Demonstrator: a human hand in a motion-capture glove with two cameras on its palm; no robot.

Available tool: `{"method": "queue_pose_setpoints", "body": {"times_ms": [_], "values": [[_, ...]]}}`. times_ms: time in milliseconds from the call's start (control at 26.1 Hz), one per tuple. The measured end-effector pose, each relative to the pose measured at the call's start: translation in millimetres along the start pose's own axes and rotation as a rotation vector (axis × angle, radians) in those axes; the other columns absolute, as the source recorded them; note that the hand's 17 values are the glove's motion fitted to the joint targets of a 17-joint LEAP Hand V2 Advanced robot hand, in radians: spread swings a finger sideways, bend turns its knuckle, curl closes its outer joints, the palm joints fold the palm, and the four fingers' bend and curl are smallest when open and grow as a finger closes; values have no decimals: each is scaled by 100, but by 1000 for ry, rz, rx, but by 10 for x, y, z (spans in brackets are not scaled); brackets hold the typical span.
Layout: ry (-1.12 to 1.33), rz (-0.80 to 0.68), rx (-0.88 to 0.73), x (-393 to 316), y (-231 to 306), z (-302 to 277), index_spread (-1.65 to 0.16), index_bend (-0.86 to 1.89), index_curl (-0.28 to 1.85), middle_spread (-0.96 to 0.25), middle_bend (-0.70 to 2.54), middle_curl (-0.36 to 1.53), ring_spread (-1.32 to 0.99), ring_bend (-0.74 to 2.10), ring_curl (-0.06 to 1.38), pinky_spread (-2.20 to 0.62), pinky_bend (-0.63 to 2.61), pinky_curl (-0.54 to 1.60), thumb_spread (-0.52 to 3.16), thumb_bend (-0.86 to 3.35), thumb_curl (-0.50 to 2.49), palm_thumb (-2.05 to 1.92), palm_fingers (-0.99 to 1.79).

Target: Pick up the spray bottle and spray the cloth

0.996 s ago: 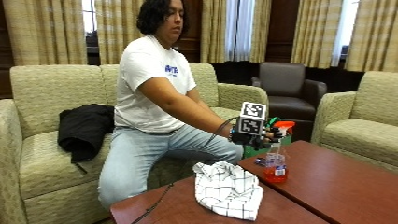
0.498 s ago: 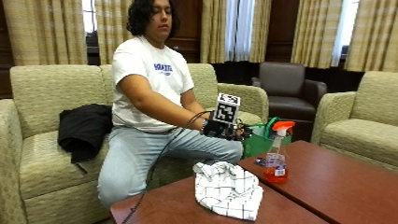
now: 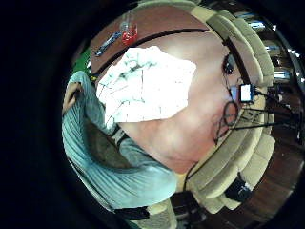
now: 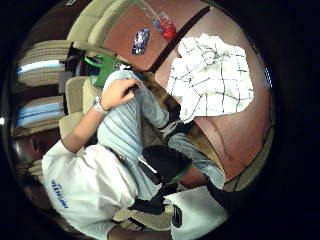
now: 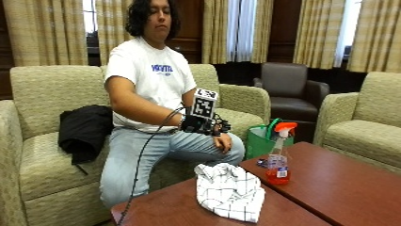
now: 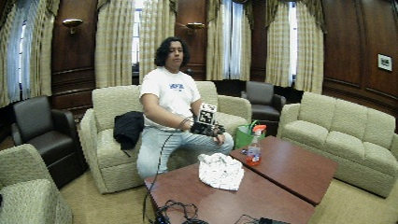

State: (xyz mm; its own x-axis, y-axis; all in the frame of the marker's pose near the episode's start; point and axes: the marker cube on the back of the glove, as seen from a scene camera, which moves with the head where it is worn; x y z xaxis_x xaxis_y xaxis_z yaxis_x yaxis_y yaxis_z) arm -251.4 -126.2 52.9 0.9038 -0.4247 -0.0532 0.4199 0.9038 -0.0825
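One gloved hand (image 5: 204, 124) above the lap, grip unclear; bottle (image 5: 277, 160) upright near cloth (image 5: 230, 190) on table (image 5: 325, 188).

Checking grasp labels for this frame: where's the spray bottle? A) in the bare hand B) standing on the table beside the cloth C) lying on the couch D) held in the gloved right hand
B: the spray bottle stands upright on the table beside the checked cloth, while the gloved right hand hovers above the lap, away from it.

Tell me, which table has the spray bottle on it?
The farther table, beside the green bag. The spray bottle stands there; the nearer table holds only the cloth.
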Motion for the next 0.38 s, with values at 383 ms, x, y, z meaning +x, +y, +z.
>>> {"method": "queue_pose_setpoints", "body": {"times_ms": [383], "values": [[75,5,16,13,265,-6,-47,15,23,-20,18,28,-12,23,29,21,37,34,84,-4,36,37,-3]]}}
